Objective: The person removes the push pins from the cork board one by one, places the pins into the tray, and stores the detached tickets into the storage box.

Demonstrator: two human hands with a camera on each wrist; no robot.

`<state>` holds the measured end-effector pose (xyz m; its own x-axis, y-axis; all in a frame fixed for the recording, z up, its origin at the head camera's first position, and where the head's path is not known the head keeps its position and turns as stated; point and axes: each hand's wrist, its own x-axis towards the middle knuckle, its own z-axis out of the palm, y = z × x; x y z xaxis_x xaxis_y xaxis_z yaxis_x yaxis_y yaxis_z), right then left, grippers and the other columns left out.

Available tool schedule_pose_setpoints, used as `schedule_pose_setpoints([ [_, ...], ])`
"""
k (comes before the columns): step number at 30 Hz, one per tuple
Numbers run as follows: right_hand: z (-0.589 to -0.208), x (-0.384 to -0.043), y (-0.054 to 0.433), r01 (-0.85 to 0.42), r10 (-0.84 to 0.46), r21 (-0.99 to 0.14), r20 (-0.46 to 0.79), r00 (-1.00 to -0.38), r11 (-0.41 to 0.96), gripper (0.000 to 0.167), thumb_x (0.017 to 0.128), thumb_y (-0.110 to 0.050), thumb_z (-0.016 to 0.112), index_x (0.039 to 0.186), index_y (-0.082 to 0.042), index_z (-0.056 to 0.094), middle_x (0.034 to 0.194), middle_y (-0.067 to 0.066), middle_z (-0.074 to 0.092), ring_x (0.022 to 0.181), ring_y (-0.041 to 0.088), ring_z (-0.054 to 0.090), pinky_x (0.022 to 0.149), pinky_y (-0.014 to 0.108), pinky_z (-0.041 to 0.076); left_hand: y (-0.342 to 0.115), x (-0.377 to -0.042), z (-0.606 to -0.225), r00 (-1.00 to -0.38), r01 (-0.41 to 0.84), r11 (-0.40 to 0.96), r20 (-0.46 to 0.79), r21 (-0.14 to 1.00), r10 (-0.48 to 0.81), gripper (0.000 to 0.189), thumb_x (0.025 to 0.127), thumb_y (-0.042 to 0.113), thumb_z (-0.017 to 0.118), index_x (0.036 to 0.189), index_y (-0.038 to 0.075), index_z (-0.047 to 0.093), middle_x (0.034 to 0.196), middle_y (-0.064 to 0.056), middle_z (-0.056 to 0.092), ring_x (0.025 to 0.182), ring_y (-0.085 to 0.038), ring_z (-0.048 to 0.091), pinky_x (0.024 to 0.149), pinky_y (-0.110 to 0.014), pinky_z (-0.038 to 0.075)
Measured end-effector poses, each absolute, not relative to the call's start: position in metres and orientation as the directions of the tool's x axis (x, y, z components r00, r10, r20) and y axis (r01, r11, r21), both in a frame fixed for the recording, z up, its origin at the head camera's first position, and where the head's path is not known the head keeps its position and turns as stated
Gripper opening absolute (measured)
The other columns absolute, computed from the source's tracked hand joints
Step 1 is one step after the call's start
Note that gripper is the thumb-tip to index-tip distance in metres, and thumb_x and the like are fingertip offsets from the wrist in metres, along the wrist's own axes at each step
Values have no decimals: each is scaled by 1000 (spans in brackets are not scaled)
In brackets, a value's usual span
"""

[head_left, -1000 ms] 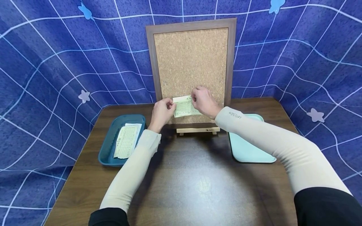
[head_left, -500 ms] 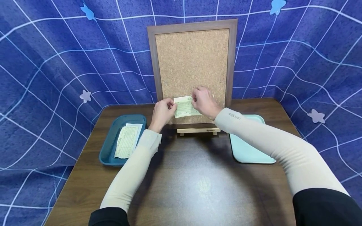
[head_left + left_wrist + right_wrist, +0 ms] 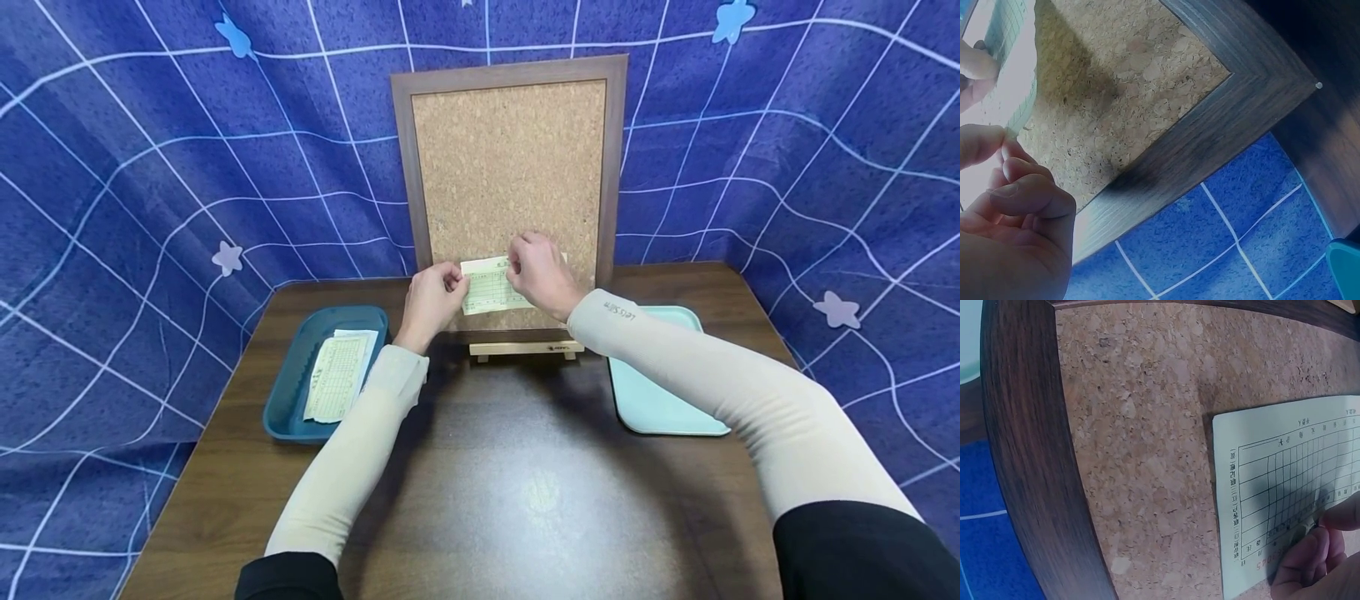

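Note:
A pale green receipt slip [image 3: 491,287] printed with a ruled table lies against the lower part of a framed cork board [image 3: 513,158]. My left hand [image 3: 433,302] pinches the slip's left edge between thumb and forefinger; in the left wrist view that edge bows off the cork [image 3: 1104,81]. Over the slip's upper middle, my right hand [image 3: 543,271] pinches a small thing that looks like a push pin [image 3: 1300,534], mostly hidden by the fingers. The slip's far end [image 3: 1229,487] shows in the right wrist view, close to the cork.
At the left, a dark teal basket [image 3: 281,408] holds several paper slips [image 3: 333,379]. A light turquoise tray [image 3: 663,400] lies at the right, partly under my right forearm. The board stands on a small wooden easel [image 3: 525,347] at the back of the brown table [image 3: 480,467].

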<state>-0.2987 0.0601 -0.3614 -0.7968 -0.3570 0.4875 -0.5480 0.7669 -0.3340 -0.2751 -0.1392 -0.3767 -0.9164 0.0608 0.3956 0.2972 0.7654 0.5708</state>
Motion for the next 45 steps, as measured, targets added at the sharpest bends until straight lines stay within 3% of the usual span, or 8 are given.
schedule_pose_setpoints([
  [13, -368, -301, 66, -603, -379, -357, 527, -761, 713, 7, 79, -2, 61, 83, -6, 58, 84, 2, 52, 77, 17, 49, 68, 30, 44, -140, -276, -379, -913, 302, 765, 404, 569, 60, 12, 86, 21, 64, 78, 12, 63, 70, 1, 59, 63, -17, 52, 61, -33, 40],
  [27, -366, -300, 71, -660, -438, -340, 536, -722, 670, 9, 77, 0, 61, 81, -7, 57, 82, 2, 52, 77, 18, 50, 70, 30, 44, -140, -275, -377, -911, 300, 771, 409, 561, 57, 12, 87, 22, 63, 79, 12, 62, 73, 1, 56, 65, -17, 51, 61, -34, 40],
  [40, -363, -298, 83, -740, -484, -290, 604, -634, 607, 8, 75, 2, 61, 79, -4, 58, 83, 6, 55, 80, 21, 54, 73, 32, 45, -153, -275, -378, -907, 307, 757, 418, 577, 50, 11, 92, 20, 60, 85, 12, 59, 76, -1, 59, 64, -19, 51, 59, -35, 40],
  [45, -360, -298, 91, -754, -479, -268, 634, -607, 600, 8, 75, 3, 62, 79, -3, 58, 82, 8, 56, 80, 23, 54, 73, 34, 45, -159, -277, -381, -896, 317, 744, 442, 588, 33, 8, 94, 16, 58, 90, 9, 58, 77, -4, 60, 69, -22, 54, 65, -38, 42],
])
